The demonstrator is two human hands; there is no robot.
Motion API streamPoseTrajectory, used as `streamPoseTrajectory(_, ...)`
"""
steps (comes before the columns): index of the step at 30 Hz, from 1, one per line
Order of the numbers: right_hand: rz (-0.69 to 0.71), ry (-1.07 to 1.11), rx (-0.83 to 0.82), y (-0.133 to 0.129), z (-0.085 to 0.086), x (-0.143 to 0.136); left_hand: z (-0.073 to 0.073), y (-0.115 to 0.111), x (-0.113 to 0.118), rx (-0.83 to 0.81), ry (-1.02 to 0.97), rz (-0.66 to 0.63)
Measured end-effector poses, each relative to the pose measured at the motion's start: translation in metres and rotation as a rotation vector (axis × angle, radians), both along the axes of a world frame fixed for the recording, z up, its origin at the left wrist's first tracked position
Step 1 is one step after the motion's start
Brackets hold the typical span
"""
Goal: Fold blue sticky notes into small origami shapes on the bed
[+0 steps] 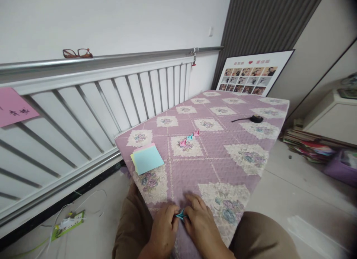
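A small folded piece of blue paper (181,215) is pinched between my two hands, low over the near end of the table. My left hand (165,223) grips its left side with thumb and forefinger. On the other side, my right hand (199,216) has its thumb and a finger closed on the paper, the other fingers curling forward. Farther up the cloth stand three small folded paper pieces in a slanting row: a pink one (183,143), a blue one (190,137) and another pink one (196,132). Left of them lies a stack of square coloured paper (147,159), blue on top.
A purple floral cloth (192,173) covers the table. A black coiled item (256,119) with a strap lies far right. A white radiator (150,93) runs along the left, with glasses (77,53) on the pipe above. A photo board (251,75) leans behind. A power strip (68,225) is on the floor.
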State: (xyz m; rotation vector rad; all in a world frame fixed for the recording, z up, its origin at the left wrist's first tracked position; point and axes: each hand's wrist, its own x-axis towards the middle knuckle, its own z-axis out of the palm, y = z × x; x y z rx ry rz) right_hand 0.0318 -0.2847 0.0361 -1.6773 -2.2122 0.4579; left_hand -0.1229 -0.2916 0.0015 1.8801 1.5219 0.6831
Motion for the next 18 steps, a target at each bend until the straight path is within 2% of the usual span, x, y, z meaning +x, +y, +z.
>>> streamPoseTrajectory(5,-0.023,-0.126,-0.066,0.005,0.002,-0.011,0.003,0.000,0.002,0.000,0.008,0.035)
streamPoseTrajectory(10,-0.022,-0.134,-0.103,0.009,-0.003,-0.010,0.008,-0.002,0.003,0.037,0.027,-0.026)
streamPoseTrajectory(14,-0.029,-0.066,-0.081,0.004,-0.002,-0.006,0.009,-0.002,0.002,0.088,0.063,-0.105)
streamPoseTrajectory(18,0.007,0.126,-0.077,0.001,-0.001,0.006,0.007,0.000,0.002,0.087,0.074,-0.106)
